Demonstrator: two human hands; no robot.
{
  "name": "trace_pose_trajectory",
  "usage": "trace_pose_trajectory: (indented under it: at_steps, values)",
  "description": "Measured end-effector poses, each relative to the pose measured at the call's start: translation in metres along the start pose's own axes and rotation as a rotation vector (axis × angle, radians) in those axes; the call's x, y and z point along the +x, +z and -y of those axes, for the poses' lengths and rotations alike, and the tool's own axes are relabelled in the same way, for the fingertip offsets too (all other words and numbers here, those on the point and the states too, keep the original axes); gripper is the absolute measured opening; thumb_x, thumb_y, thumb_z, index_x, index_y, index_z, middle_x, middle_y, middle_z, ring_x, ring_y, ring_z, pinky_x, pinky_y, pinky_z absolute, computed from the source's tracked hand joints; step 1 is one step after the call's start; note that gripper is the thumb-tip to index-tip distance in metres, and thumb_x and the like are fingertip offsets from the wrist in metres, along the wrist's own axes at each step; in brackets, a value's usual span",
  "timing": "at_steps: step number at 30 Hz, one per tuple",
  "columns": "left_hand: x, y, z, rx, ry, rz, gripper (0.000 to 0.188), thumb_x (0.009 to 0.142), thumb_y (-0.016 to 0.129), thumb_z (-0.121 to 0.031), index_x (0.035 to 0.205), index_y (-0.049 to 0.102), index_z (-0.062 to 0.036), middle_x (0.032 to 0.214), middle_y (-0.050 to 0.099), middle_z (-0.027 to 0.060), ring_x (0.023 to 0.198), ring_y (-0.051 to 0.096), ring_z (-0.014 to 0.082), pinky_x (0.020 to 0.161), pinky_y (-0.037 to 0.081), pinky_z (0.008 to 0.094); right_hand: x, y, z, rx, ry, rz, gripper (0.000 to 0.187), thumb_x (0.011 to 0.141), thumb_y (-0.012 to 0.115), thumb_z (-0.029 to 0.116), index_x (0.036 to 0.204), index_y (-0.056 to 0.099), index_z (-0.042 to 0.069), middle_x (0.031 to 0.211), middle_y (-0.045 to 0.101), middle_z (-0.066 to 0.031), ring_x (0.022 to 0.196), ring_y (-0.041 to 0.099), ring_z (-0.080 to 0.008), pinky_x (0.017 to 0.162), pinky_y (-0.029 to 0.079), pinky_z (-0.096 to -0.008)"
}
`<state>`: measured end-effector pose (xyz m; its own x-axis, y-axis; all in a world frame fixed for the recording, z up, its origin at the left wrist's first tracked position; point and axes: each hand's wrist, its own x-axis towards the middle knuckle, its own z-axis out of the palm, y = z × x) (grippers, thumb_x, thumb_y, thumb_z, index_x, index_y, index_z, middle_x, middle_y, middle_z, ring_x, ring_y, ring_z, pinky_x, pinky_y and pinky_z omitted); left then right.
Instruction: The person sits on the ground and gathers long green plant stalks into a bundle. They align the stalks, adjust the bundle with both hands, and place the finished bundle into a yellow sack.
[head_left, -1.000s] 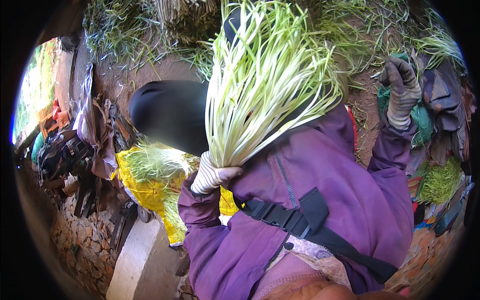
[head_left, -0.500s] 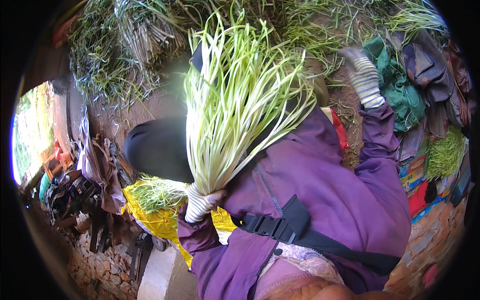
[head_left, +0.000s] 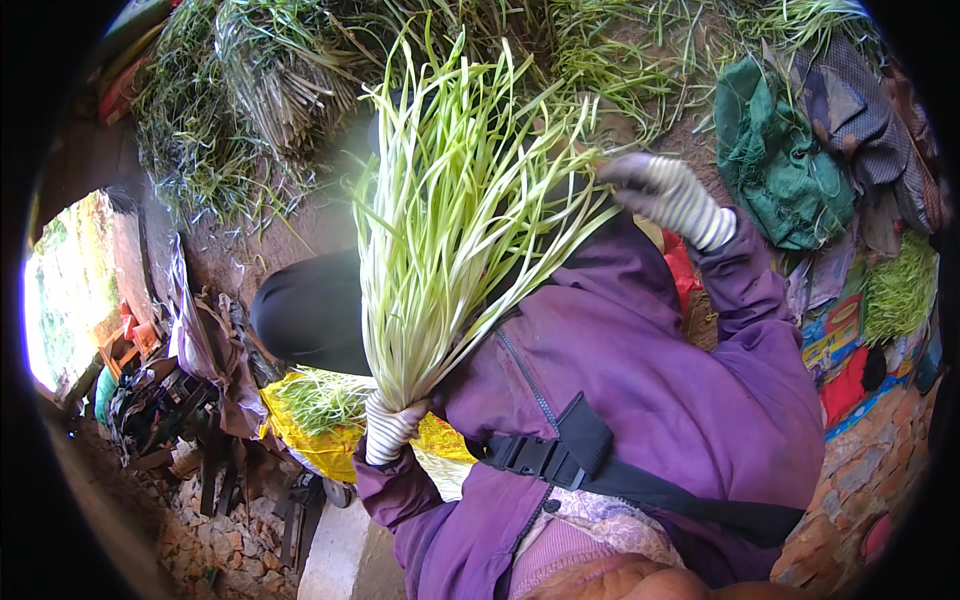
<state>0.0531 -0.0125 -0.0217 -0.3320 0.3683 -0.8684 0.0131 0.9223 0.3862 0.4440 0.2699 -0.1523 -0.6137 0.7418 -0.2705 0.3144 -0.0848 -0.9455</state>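
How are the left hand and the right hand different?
The left hand grips the green bunch; the right hand holds nothing that shows. The left hand is lower in the picture than the right hand. The right hand's fingers look dark grey; the left hand looks pale and striped. Both wear striped gloves.

No words or numbers can be read.

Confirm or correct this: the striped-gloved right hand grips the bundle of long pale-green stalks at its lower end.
Wrong hand: the head view shows the striped-gloved left hand gripping the bundle of long pale-green stalks at its lower end.
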Motion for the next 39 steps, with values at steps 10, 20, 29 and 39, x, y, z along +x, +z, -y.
trace_pose_trajectory:
  at_steps: [10, 20, 29, 39]
  values:
    - [0.012, 0.008, 0.011, -0.101, 0.13, 0.061, 0.033, 0.068, 0.071, 0.0, 0.101, 0.069, 0.0017, 0.071, 0.068, 0.0067, 0.043, 0.053, 0.0088, 0.038, 0.04, 0.0228, 0.016, 0.042, -0.002, -0.749, -0.271, -0.106, 0.019, 0.085, 0.064, 0.025, 0.09, 0.062, 0.007, 0.079, 0.061, -0.0143, 0.075, 0.063, -0.034, 0.066, 0.051, -0.0443]
    - [0.018, 0.004, 0.018, 0.009, 0.129, 0.115, 0.032, 0.069, 0.068, 0.002, 0.101, 0.071, 0.0009, 0.088, 0.072, 0.0054, 0.077, 0.066, 0.0131, 0.071, 0.053, 0.0285, 0.038, 0.042, -0.042, -0.273, 0.177, -0.241, 0.037, 0.084, 0.071, 0.035, 0.099, 0.066, 0.002, 0.085, 0.069, -0.0204, 0.081, 0.068, -0.0369, 0.072, 0.053, -0.0406]
    - [0.019, 0.004, 0.024, -0.061, 0.171, 0.143, 0.033, 0.071, 0.067, 0.003, 0.105, 0.07, 0.0008, 0.094, 0.072, 0.0048, 0.085, 0.066, 0.0129, 0.078, 0.053, 0.028, 0.057, 0.015, -0.114, -0.629, 0.421, -0.549, 0.025, 0.087, 0.067, 0.033, 0.095, 0.068, 0.01, 0.086, 0.07, -0.0176, 0.08, 0.068, -0.0361, 0.077, 0.053, -0.044]
    - [0.019, 0.004, 0.019, -0.04, 0.115, 0.128, 0.034, 0.07, 0.071, 0.002, 0.103, 0.07, -0.0008, 0.088, 0.071, 0.0043, 0.072, 0.064, 0.0119, 0.065, 0.051, 0.0265, 0.038, 0.009, 0.009, -0.365, -0.501, -0.023, 0.026, 0.087, 0.069, 0.023, 0.11, 0.068, 0.013, 0.106, 0.069, -0.0093, 0.093, 0.068, -0.0276, 0.079, 0.056, -0.0384]
